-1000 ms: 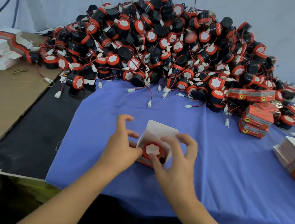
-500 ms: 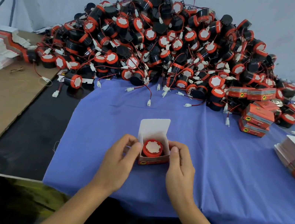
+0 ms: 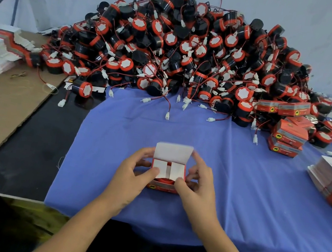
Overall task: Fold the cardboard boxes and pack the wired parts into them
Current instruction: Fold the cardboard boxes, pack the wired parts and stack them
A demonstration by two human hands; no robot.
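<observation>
Small cardboard box [image 3: 163, 188], likely light and easily creased, held at its side walls by curled fingers [image 3: 145, 152] of left hand [image 3: 130, 177] and right hand [image 3: 199, 188], thumbs pressing inner flaps [image 3: 177, 170] down.

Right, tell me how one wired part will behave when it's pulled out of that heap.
It will probably drag neighbours, since thin red wires cross through the heap. Being a round drum, like the part lying on its side at the left edge, it may roll once free. The heap looks steep, so others could slide onto the blue cloth.
</observation>
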